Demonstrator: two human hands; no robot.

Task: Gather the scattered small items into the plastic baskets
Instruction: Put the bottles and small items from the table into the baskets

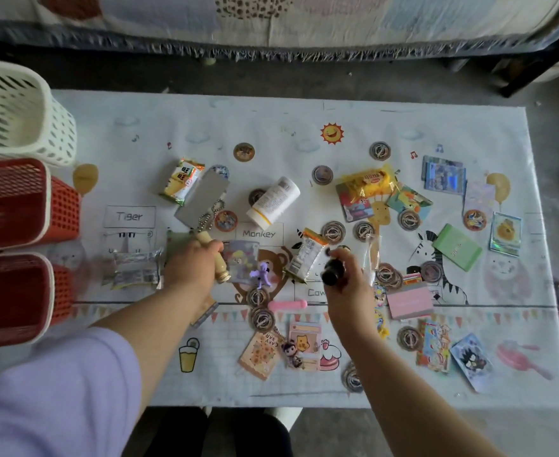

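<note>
The left hand (194, 265) reaches in from the lower left over the printed table mat (146, 127). Its forearm angles up and to the right from a lilac sleeve (57, 390), and the back of the hand faces the camera. The fingers are curled round a cream cylinder (220, 269), which is tilted with its metallic end toward the near edge of the mat. A ball chain (212, 211) runs from the cylinder's far end along the edge of a grey card (199, 196). The right hand (347, 282) enters from the lower right, its forearm angled up and to the left. Its fingers are closed round a small black object (330, 275), held above the centre of the mat; what the object is cannot be told. The two hands are near each other, with a purple figurine (261, 275) on the mat between them. Three baskets stand along the left edge: a white basket (57, 127) farthest, a middle red basket (63, 206), and a near red basket (62, 291). Items on the mat include a white bottle (273, 201), a snack packet (180, 181), a yellow packet (367, 183), a green box (457, 247), a pink tube (288, 305) and a round disc (334, 231).
</note>
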